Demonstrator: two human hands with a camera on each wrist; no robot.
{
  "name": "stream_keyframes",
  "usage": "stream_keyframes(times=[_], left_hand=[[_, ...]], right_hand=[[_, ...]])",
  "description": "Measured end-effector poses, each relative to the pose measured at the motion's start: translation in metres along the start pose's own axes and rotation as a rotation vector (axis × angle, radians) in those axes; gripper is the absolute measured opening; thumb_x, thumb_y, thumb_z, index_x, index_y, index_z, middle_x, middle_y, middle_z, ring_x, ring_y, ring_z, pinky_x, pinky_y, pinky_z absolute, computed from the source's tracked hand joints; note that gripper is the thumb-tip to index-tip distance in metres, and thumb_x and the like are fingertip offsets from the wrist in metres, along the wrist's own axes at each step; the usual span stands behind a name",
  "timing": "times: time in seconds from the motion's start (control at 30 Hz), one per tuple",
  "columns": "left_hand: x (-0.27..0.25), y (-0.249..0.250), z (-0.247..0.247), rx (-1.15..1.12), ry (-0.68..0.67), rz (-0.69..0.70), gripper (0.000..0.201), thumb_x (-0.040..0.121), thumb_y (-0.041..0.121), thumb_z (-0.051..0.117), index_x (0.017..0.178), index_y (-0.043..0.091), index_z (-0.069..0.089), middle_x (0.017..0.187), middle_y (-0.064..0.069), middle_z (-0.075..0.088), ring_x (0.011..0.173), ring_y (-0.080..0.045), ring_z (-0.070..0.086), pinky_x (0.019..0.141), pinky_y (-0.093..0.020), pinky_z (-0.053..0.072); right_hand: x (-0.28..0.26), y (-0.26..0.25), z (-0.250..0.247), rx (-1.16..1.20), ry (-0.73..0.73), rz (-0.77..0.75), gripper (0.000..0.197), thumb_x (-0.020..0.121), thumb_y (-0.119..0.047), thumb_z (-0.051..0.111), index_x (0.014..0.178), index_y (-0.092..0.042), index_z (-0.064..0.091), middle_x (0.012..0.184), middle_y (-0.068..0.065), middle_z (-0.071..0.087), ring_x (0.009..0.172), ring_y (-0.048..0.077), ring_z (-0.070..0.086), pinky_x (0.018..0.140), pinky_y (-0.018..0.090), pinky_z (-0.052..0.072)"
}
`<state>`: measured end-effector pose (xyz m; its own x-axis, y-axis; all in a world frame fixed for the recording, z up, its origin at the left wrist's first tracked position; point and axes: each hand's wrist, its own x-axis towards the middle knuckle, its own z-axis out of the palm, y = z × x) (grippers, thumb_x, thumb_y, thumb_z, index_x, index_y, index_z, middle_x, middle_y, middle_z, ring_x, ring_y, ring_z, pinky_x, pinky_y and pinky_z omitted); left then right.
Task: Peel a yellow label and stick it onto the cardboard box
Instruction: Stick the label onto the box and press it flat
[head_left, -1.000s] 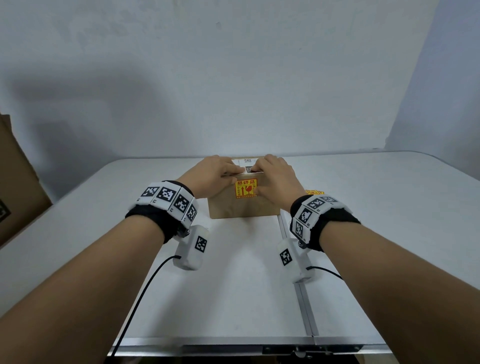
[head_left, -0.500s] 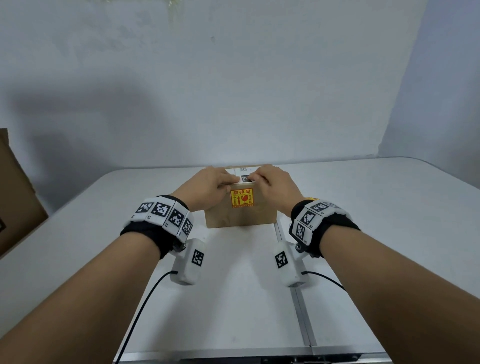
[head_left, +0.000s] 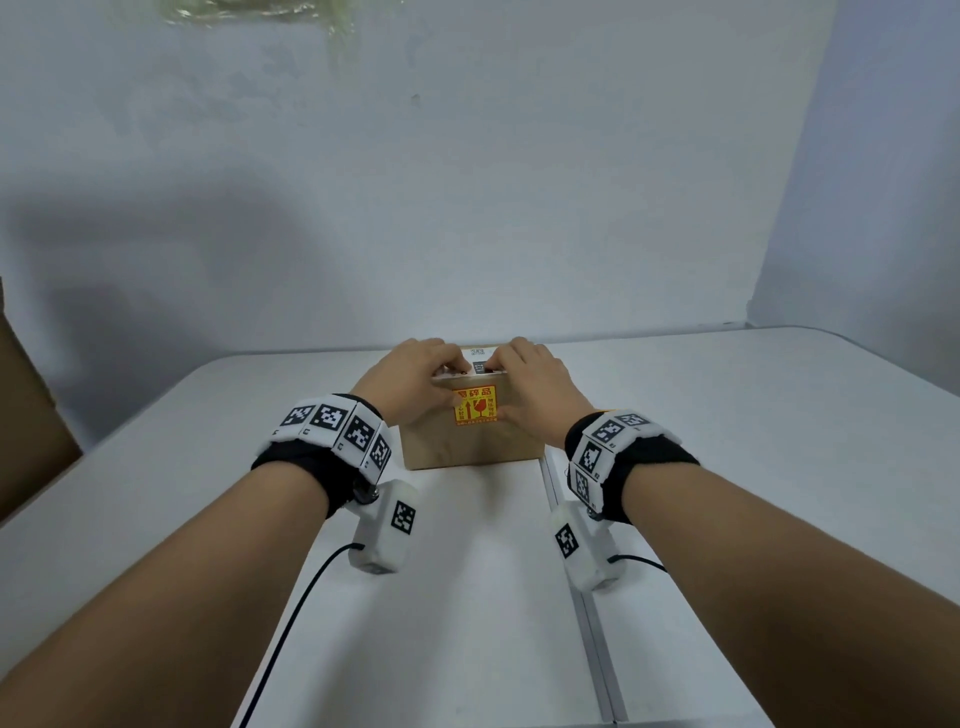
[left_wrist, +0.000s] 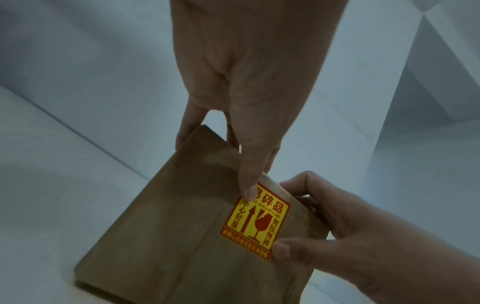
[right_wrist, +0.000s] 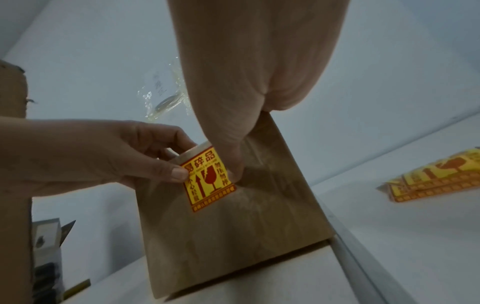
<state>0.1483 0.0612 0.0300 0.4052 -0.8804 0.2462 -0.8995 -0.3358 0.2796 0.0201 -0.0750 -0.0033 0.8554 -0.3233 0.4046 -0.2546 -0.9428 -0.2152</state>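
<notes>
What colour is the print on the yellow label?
Red, on the yellow label; clearest in the left wrist view.

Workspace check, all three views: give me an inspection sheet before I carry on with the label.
Surface: white table with a metal seam running toward the person.
Job's things: cardboard box stands on the table; yellow label lies on its near face, near the top edge.
Clutter: stack of spare yellow labels on the table beside the box.
Grippers: left hand and right hand grip the box's top edge, thumbs on the label's sides.
Cables: black leads run from both wrist cameras.
Surroundings: pale wall; large brown carton at the left; clear plastic stuck on the wall.
</notes>
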Motion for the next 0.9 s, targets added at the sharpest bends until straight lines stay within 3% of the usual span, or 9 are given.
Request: stream_keyframes(times=[0.13,0.27,0.37,0.5,0.6,0.67,0.77,0.83,0.9], left_hand=[[0.015,-0.003,-0.011,-0.019,-0.051,-0.003,0.034,0.078,0.02,0.074,0.11,0.02,0.065,0.112,0.001,0.063,0.097,-0.011,0.05,0.081,-0.021,0.034],[0.035,-0.014,-0.017,-0.036,-0.094,-0.027,0.03,0.077,0.021,0.075,0.106,0.023,0.066,0.106,0.005,0.064,0.106,-0.015,0.057,0.086,-0.024,0.04],[0.048,-0.02,-0.021,-0.05,-0.12,-0.043,0.028,0.08,0.023,0.073,0.107,0.023,0.066,0.104,0.008,0.063,0.108,-0.014,0.057,0.084,-0.023,0.037],[0.065,-0.026,-0.03,-0.067,-0.16,-0.048,0.03,0.084,0.027,0.069,0.113,0.023,0.066,0.115,0.007,0.065,0.103,-0.009,0.056,0.084,-0.022,0.035],[0.08,-0.032,-0.031,-0.046,-0.176,-0.065,0.033,0.087,0.029,0.065,0.119,0.024,0.063,0.12,0.004,0.064,0.109,-0.012,0.055,0.087,-0.024,0.036],[0.087,-0.038,-0.023,-0.05,-0.108,-0.066,0.034,0.09,0.026,0.061,0.124,0.024,0.058,0.127,0.0,0.061,0.117,-0.018,0.053,0.093,-0.026,0.037],[0.09,-0.047,-0.002,-0.054,0.07,-0.006,0.033,0.092,0.015,0.054,0.125,0.02,0.056,0.146,-0.007,0.043,0.132,-0.024,0.043,0.107,-0.032,0.032],[0.093,-0.051,0.01,-0.025,0.136,0.007,0.033,0.095,0.014,0.05,0.126,0.02,0.057,0.153,-0.01,0.033,0.134,-0.031,0.04,0.112,-0.039,0.03],[0.096,-0.053,0.017,0.054,0.094,0.007,0.037,0.097,0.019,0.048,0.135,0.02,0.052,0.155,-0.012,0.03,0.138,-0.034,0.034,0.115,-0.038,0.021]], right_hand=[[0.012,0.001,-0.004,-0.046,-0.018,-0.012,0.05,0.076,-0.024,0.069,0.121,-0.018,0.047,0.125,0.004,0.046,0.116,0.023,0.044,0.091,0.033,0.035],[0.029,0.003,-0.003,-0.087,-0.027,-0.008,0.05,0.077,-0.038,0.065,0.12,-0.02,0.046,0.123,0.003,0.046,0.114,0.023,0.045,0.093,0.035,0.037],[0.044,0.005,-0.005,-0.089,-0.065,0.01,0.056,0.074,-0.046,0.066,0.119,-0.021,0.045,0.122,0.002,0.047,0.112,0.023,0.046,0.095,0.037,0.037],[0.066,0.013,-0.011,-0.013,-0.148,0.056,0.055,0.071,-0.037,0.07,0.119,-0.023,0.046,0.122,0.0,0.049,0.115,0.023,0.045,0.095,0.037,0.035],[0.077,0.021,-0.01,0.085,-0.186,0.164,0.058,0.077,-0.031,0.066,0.13,-0.028,0.044,0.134,-0.003,0.047,0.128,0.025,0.036,0.101,0.041,0.031],[0.082,0.026,-0.005,0.227,-0.206,0.216,0.058,0.083,-0.023,0.059,0.137,-0.03,0.039,0.142,-0.004,0.04,0.136,0.025,0.028,0.11,0.042,0.027],[0.085,0.037,0.004,0.382,-0.144,0.203,0.064,0.084,-0.002,0.049,0.142,-0.021,0.035,0.152,0.004,0.026,0.141,0.024,0.028,0.117,0.033,0.022],[0.081,0.046,0.006,0.506,-0.086,0.295,0.064,0.085,0.002,0.045,0.144,-0.019,0.032,0.154,0.007,0.019,0.136,0.025,0.036,0.108,0.023,0.03],[0.077,0.054,0.009,0.55,-0.066,0.357,0.06,0.09,-0.006,0.046,0.146,-0.018,0.029,0.152,0.011,0.023,0.129,0.025,0.044,0.098,0.023,0.037]])
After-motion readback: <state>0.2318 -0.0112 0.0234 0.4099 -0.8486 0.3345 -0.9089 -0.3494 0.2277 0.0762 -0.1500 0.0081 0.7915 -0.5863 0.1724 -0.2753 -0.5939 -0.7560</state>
